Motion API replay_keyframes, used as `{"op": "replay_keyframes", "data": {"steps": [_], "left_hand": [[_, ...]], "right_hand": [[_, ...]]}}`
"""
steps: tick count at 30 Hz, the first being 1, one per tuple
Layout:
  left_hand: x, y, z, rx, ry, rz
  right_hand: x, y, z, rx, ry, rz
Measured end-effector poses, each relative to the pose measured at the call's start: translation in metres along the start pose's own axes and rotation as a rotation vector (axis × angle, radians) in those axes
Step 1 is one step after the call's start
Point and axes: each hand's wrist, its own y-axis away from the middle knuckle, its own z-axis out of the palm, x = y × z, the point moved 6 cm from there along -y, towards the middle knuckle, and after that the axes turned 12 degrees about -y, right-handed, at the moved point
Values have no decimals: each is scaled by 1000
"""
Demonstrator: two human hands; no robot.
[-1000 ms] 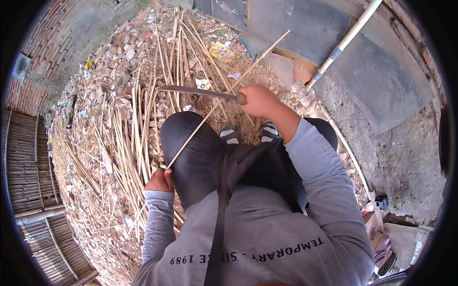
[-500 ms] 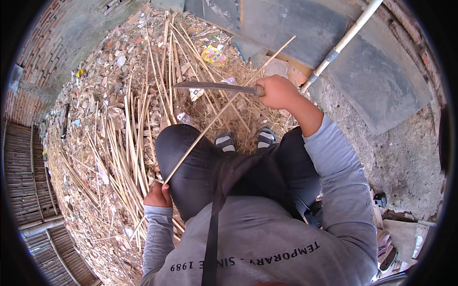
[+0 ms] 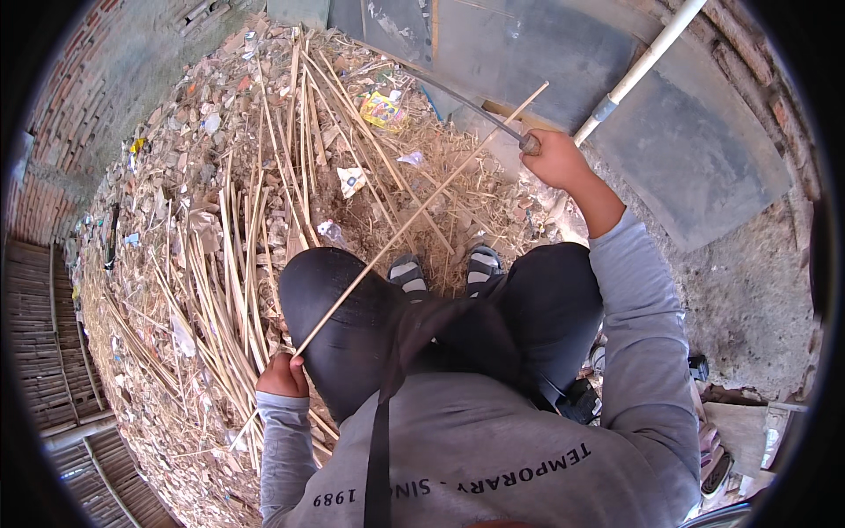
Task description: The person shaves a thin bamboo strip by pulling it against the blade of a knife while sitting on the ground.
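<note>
My left hand (image 3: 283,376) is closed round the near end of a long thin bamboo strip (image 3: 374,264), beside my left knee. The strip slants across my left thigh, up and to the right, and its far end stands out past my feet. In my right hand (image 3: 556,160) is a machete (image 3: 475,107), held by its short handle. Its narrow dark blade points away to the upper left, near the strip's far end; whether the two touch I cannot tell. More pale bamboo strips (image 3: 231,273) lie in a loose bundle left of my left knee.
Further bamboo strips (image 3: 304,132) lie ahead on ground strewn with shavings, rubble and litter, among it a yellow wrapper (image 3: 383,112). Grey panels (image 3: 704,150) and a white pipe (image 3: 647,66) stand at the right. A brick wall (image 3: 84,132) and slatted bamboo panel (image 3: 44,326) border the left.
My right hand has moved right and slightly nearer, and the machete has swung from nearly level to pointing up and left. The left hand keeps its hold, a little lower and further left.
</note>
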Motion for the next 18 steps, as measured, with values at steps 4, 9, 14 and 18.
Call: {"op": "replay_keyframes", "data": {"steps": [4,9,14,18], "left_hand": [[-9,7,6,-5,14,-1],[-5,-5,3,23,-21,59],[-15,-4,6,-88,2,59],[-17,-5,5,-88,-47,74]], "right_hand": [[-39,20,1,-84,99,-106],[-9,9,-15,-131,99,-47],[-38,19,-6,-77,90,-135],[-12,12,8,-130,83,-49]]}}
